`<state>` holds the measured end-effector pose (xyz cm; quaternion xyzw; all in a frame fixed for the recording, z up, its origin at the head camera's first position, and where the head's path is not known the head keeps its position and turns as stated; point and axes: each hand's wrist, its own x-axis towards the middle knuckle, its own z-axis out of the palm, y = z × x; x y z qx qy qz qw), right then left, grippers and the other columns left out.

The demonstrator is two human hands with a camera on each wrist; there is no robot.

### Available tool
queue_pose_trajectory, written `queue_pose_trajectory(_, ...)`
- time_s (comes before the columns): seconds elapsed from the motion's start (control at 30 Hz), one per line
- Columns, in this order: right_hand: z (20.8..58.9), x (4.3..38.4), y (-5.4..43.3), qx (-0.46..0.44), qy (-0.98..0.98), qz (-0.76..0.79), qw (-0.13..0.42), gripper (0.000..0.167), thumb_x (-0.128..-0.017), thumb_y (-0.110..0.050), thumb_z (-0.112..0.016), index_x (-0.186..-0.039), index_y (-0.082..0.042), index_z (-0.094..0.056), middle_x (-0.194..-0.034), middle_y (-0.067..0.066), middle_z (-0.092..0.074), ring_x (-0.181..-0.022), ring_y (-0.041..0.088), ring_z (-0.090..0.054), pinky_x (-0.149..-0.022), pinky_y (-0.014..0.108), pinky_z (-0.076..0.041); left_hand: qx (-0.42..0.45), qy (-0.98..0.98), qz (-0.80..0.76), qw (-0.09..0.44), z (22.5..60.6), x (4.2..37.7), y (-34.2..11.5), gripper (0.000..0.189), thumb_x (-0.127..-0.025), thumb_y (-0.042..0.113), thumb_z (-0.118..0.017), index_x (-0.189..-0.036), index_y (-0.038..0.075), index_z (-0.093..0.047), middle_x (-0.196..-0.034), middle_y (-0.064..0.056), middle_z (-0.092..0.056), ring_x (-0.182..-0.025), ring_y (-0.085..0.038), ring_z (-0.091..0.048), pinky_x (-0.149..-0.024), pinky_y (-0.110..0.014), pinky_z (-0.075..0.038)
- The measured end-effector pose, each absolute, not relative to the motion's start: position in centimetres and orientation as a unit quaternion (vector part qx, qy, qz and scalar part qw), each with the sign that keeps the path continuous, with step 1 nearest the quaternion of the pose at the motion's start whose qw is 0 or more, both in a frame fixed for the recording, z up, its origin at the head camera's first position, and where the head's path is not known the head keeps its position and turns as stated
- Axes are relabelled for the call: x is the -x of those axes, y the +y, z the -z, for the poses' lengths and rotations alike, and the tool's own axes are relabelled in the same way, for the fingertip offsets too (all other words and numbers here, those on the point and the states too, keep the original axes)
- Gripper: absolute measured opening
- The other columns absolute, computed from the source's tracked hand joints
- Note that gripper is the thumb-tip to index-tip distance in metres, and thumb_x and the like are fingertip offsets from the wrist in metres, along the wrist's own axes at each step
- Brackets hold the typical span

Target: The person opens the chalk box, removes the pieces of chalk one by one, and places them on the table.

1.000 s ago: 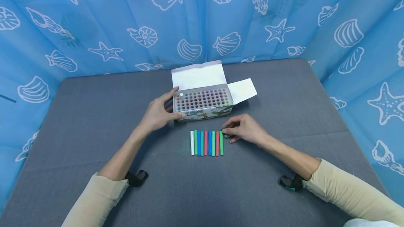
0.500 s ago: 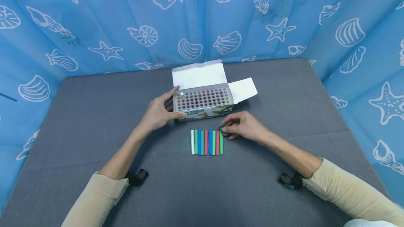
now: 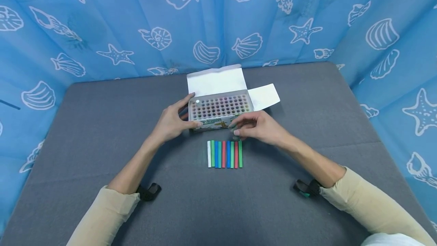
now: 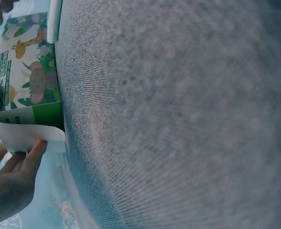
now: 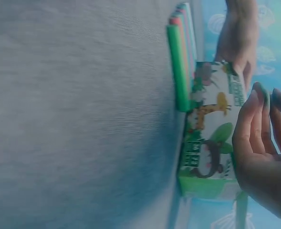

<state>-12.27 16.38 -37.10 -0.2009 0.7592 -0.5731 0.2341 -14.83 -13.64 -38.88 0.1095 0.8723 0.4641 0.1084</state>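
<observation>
My left hand [image 3: 168, 122] grips the left end of a white cardboard box [image 3: 215, 125] with animal prints, thumb on the front and fingers at the back. Inside is a grid of small round holes, with a white stick end [image 3: 197, 101] showing at the back left. Several chalk sticks [image 3: 224, 155] in white, green, blue and red lie side by side before the box. Over the box's front right corner hovers my right hand [image 3: 261, 126], fingers loosely bent. In the right wrist view, its stained fingertips [image 5: 260, 90] are near the thumb, with nothing visible between them.
The box's white lid [image 3: 216, 81] stands folded back, and a side flap [image 3: 264, 96] sticks out to the right. Another white flap [image 4: 30, 136] lies at the left hand's fingers. A blue shell-print curtain [image 3: 184, 18] hangs behind the grey table [image 3: 102, 143].
My right hand has risen from the right end of the chalk row and moved up and left toward the box front. The left hand and the box stay in place.
</observation>
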Motion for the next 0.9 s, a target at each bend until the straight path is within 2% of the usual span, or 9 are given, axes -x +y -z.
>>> queue_pose_trajectory(0.1, 36.5, 12.6, 15.9, 0.210, 0.768, 0.564, 0.219, 0.023, -0.093, -0.007, -0.069, -0.115, 0.000, -0.069, -0.099, 0.013, -0.071, -0.083, 0.037, -0.068, -0.078, 0.052, -0.060, -0.107, 0.868, -0.471, 0.111, 38.9, 14.8, -13.6, 0.094, -0.081, 0.016, -0.085, -0.157, 0.025, -0.032, -0.160, -0.013, -0.029, -0.144, -0.031, -0.033, -0.106, -0.037, -0.050)
queue_pose_trajectory(0.37, 35.6, 13.5, 14.9, 0.222, 0.761, 0.577, 0.197, 0.022, -0.093, -0.005, -0.069, -0.114, 0.001, -0.069, -0.098, 0.018, -0.070, -0.082, 0.041, -0.067, -0.079, 0.054, -0.059, -0.102, 0.863, -0.484, 0.108, 39.0, 14.9, -13.6, 0.092, -0.080, 0.013, -0.085, -0.156, 0.020, -0.034, -0.158, -0.013, -0.033, -0.143, -0.031, -0.035, -0.108, -0.037, -0.049)
queue_pose_trajectory(0.5, 35.4, 14.1, 14.4, 0.226, 0.767, 0.574, 0.177, 0.021, -0.093, -0.007, -0.069, -0.114, -0.001, -0.070, -0.101, 0.012, -0.069, -0.084, 0.033, -0.069, -0.080, 0.054, -0.059, -0.102, 0.863, -0.484, 0.108, 39.0, 14.8, -13.5, 0.092, -0.079, 0.013, -0.086, -0.156, 0.020, -0.034, -0.157, -0.013, -0.033, -0.143, -0.031, -0.035, -0.108, -0.037, -0.049)
queue_pose_trajectory(0.63, 35.2, 14.7, 13.8, 0.234, 0.775, 0.565, 0.158, 0.019, -0.094, -0.010, -0.069, -0.112, -0.003, -0.072, -0.104, 0.010, -0.068, -0.087, 0.025, -0.069, -0.078, 0.049, -0.061, -0.107, 0.860, -0.486, 0.109, 38.9, 14.9, -13.6, 0.093, -0.079, 0.013, -0.086, -0.156, 0.019, -0.034, -0.158, -0.013, -0.033, -0.143, -0.031, -0.035, -0.108, -0.038, -0.048)
queue_pose_trajectory(0.9, 34.8, 16.2, 12.3, 0.242, 0.792, 0.542, 0.143, 0.020, -0.095, -0.012, -0.068, -0.112, -0.002, -0.072, -0.103, 0.009, -0.069, -0.087, 0.025, -0.070, -0.078, 0.041, -0.062, -0.121, 0.855, -0.491, 0.115, 39.0, 15.1, -13.9, 0.093, -0.079, 0.013, -0.086, -0.156, 0.021, -0.034, -0.160, -0.011, -0.029, -0.145, -0.030, -0.031, -0.109, -0.039, -0.047)
